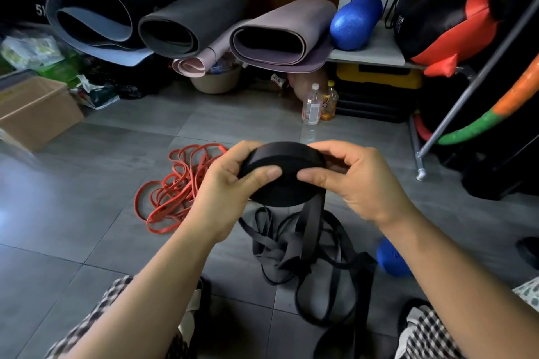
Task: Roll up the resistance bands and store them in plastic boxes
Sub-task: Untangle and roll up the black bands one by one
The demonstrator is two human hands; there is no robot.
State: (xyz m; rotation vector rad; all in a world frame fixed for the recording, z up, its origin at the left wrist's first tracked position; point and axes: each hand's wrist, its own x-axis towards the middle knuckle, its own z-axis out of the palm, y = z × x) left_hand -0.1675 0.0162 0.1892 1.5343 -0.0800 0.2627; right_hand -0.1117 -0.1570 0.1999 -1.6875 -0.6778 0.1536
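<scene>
The black band roll [284, 159] is held up over the tiled floor [87, 213]. The left hand [230, 183] and right hand [355, 181] each keep a grip clamped on its rim, thumbs pressing its near side. Its loose tail [313, 221] hangs into a black tangle [280, 253] on the floor, and red resistance bands [175, 183] lie heaped nearby.

- Rolled band [281, 183] dead centre is looking plain black, same as the loose band [310, 227] trailing at 6 o'clock.
- Band pile [172, 189] at 9 o'clock is glowing orange-red.
- Floor tiles [87, 213] are showing dull grey.
- Foam roller [355, 20] at 1 o'clock is popping bright blue.
- Trousers [431, 335] at 5 o'clock are showing a black-and-white check.
- Hoop [495, 112] at 3 o'clock is fading orange into green.
</scene>
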